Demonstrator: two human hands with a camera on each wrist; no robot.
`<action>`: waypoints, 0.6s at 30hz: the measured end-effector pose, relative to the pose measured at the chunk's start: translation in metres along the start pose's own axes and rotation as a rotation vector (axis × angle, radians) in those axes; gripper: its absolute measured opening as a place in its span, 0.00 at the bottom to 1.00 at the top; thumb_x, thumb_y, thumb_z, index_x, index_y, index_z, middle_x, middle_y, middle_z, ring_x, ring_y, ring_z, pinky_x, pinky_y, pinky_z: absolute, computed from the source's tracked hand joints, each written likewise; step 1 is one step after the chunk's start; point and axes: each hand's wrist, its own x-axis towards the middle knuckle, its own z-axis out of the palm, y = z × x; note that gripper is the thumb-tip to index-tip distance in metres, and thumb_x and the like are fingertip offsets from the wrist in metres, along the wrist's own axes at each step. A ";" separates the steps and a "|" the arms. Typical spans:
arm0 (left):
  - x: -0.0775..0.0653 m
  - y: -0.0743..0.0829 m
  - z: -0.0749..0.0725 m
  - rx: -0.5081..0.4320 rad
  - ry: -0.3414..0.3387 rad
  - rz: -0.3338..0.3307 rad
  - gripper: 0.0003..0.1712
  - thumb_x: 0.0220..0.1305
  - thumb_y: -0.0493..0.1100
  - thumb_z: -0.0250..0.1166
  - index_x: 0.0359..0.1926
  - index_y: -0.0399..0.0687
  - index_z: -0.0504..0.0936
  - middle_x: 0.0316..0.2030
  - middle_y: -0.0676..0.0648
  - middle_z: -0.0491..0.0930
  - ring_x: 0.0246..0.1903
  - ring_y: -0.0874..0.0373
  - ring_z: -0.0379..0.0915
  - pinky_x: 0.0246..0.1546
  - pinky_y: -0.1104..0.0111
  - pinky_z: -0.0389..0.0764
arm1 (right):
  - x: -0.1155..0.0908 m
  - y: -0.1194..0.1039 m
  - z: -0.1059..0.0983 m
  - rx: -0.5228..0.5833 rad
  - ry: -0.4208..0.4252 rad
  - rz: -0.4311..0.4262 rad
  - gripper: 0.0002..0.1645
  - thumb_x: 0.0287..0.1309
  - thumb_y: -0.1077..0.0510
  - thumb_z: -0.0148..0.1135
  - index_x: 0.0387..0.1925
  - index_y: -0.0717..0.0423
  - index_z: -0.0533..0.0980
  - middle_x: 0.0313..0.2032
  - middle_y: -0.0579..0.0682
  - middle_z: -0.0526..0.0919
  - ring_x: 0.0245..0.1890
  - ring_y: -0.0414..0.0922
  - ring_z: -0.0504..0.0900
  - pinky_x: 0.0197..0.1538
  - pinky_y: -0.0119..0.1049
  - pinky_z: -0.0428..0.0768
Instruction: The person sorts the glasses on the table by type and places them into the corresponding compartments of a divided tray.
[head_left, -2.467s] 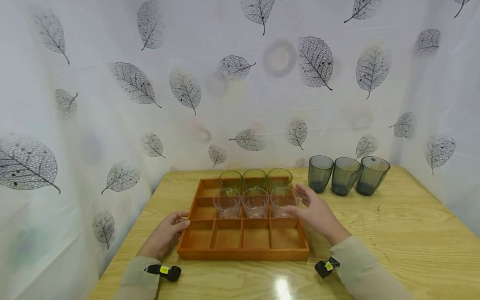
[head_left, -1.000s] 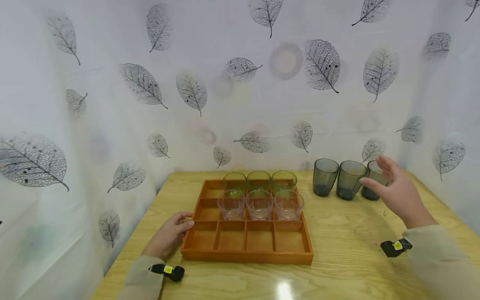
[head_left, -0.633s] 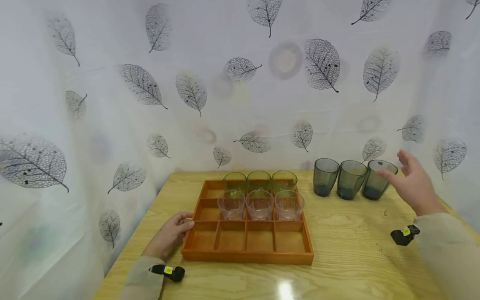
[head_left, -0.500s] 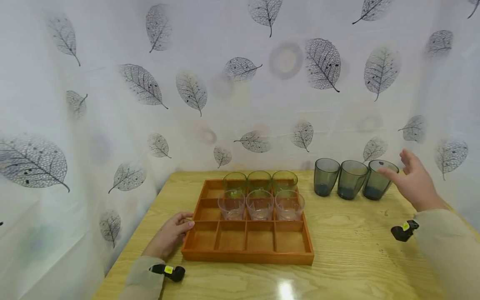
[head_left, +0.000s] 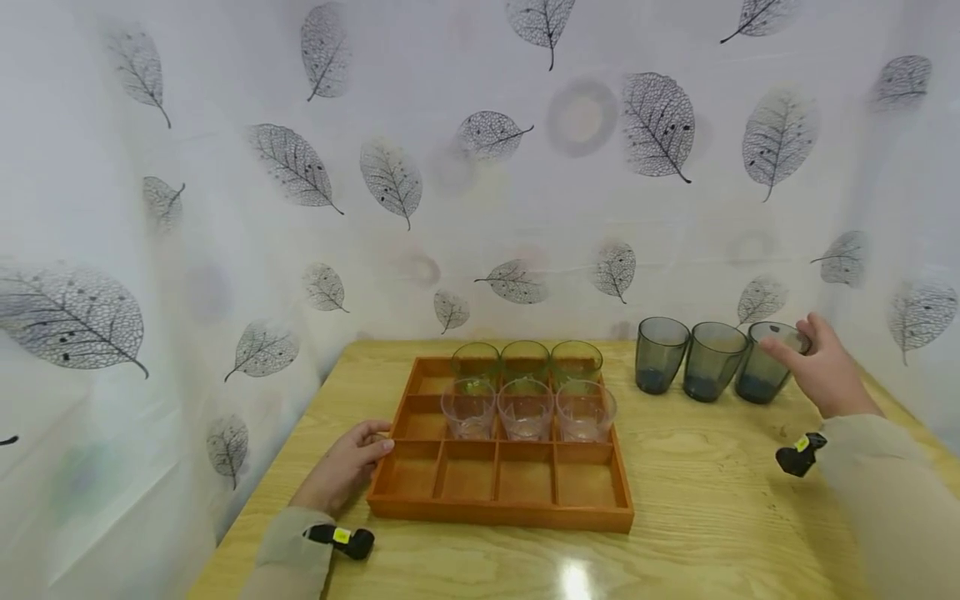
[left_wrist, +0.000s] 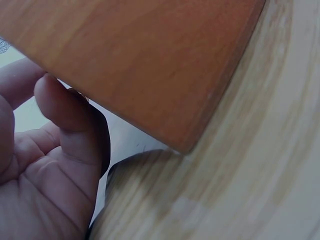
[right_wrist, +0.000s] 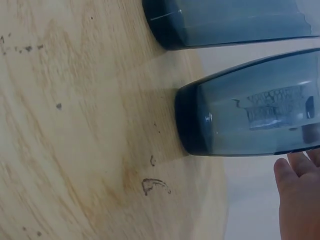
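Observation:
My right hand [head_left: 828, 371] is at the rightmost grey glass [head_left: 765, 375], its thumb over the near rim and its fingers at the right side. In the right wrist view the fingers [right_wrist: 295, 170] meet that glass's side; the thumb is not clearly seen. The glass stands upright on the table. Two more grey glasses, the middle one [head_left: 712, 362] and the left one [head_left: 660, 358], stand beside it. My left hand [head_left: 345, 467] holds the left side of an orange-brown compartment tray [head_left: 498, 512], thumb on its edge. The left wrist view shows the fingers at the tray's wall [left_wrist: 140, 65].
In the tray's back row stand three green glasses [head_left: 525, 358]. Three clear glasses [head_left: 525, 408] fill part of the middle row. The front row's compartments hold nothing. Everything rests on a wooden table [head_left: 697, 500], with a leaf-print curtain [head_left: 480, 208] behind it.
My right hand has gone from the clear glass at the tray's right side across to the rightmost grey glass, and has closed in on it. The left hand stays on the tray.

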 end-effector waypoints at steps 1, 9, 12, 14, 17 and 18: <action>0.000 0.000 0.000 0.001 -0.001 0.000 0.25 0.74 0.39 0.61 0.67 0.34 0.67 0.42 0.44 0.74 0.33 0.57 0.68 0.31 0.70 0.73 | 0.001 0.001 0.000 -0.015 0.003 0.001 0.60 0.74 0.39 0.51 0.74 0.52 0.16 0.77 0.65 0.25 0.74 0.68 0.28 0.66 0.72 0.40; -0.003 0.004 -0.001 0.008 -0.028 0.024 0.27 0.76 0.40 0.58 0.68 0.31 0.64 0.40 0.46 0.74 0.30 0.58 0.67 0.29 0.70 0.73 | 0.006 0.008 0.003 -0.041 0.014 0.022 0.60 0.73 0.38 0.51 0.76 0.53 0.19 0.76 0.72 0.32 0.72 0.75 0.38 0.63 0.75 0.49; -0.003 0.004 -0.001 0.002 -0.020 0.017 0.26 0.76 0.39 0.59 0.68 0.32 0.64 0.40 0.46 0.74 0.30 0.59 0.67 0.29 0.71 0.73 | 0.008 0.010 0.005 -0.008 0.011 0.026 0.60 0.73 0.38 0.52 0.75 0.51 0.18 0.77 0.68 0.31 0.74 0.71 0.38 0.66 0.72 0.48; -0.003 0.003 0.000 -0.001 -0.016 0.015 0.27 0.75 0.40 0.60 0.68 0.32 0.65 0.40 0.47 0.74 0.31 0.58 0.68 0.29 0.71 0.73 | 0.008 0.012 0.006 0.010 0.011 0.027 0.60 0.73 0.38 0.52 0.76 0.49 0.18 0.77 0.66 0.31 0.74 0.69 0.38 0.67 0.71 0.47; -0.003 0.003 0.001 -0.007 -0.016 0.018 0.27 0.74 0.40 0.61 0.67 0.32 0.65 0.40 0.47 0.74 0.32 0.58 0.68 0.29 0.70 0.73 | 0.009 0.015 0.006 0.011 0.015 0.023 0.60 0.73 0.39 0.53 0.76 0.47 0.19 0.78 0.65 0.35 0.75 0.68 0.40 0.67 0.70 0.49; -0.002 0.003 0.001 -0.008 -0.016 0.019 0.27 0.74 0.40 0.61 0.67 0.32 0.65 0.40 0.47 0.74 0.32 0.58 0.68 0.29 0.70 0.73 | 0.009 0.016 0.006 0.010 0.017 0.021 0.60 0.73 0.39 0.54 0.77 0.47 0.20 0.78 0.65 0.37 0.74 0.69 0.41 0.67 0.70 0.49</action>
